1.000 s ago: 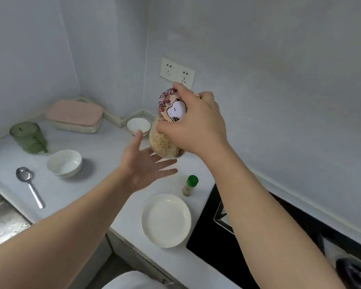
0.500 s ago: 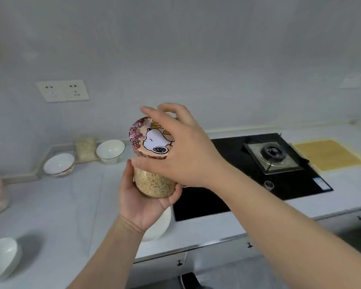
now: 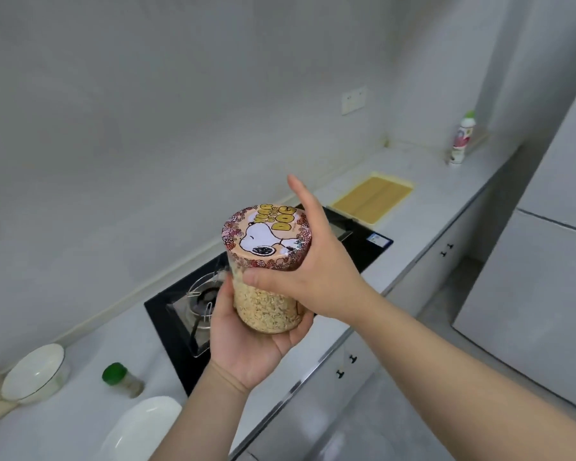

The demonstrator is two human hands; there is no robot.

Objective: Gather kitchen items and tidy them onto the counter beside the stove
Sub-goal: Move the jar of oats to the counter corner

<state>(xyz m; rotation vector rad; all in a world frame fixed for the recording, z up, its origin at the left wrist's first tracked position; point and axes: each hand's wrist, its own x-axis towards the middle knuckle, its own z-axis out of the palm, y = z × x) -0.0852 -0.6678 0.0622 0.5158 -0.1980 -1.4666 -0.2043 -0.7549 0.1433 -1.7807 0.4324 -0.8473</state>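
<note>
Beige grain fills most of the clear jar (image 3: 266, 304); printed lid (image 3: 267, 235) on.

Left grip (image 3: 246, 347): palm under the base, fingers curled up round the wall, clamped on the jar. Right grip (image 3: 316, 274): thumb across the lid's near rim, fingers round its far side, forefinger sticking up free; clamped on the lid.

Jar is in the air, slightly tilted, over the stove (image 3: 167, 314), touching only the grips. Burner (image 3: 200, 301) shows just left of it.

Tabletop (image 3: 113, 334) left of the stove holds a spice bottle (image 3: 122, 380), bowl (image 3: 34, 371) and plate (image 3: 140, 427). Far right: yellow mat (image 3: 373, 197) and white bottle (image 3: 461, 138), well apart.

Judgement: carry in progress, put-down not yet done. Keep the weight in the left palm and use the right only to steady, since lid tightness is unknown. Level the jar before lowering. Aim for bare tabletop beside the stove, not the burner. Seat the base flat, then let go.
</note>
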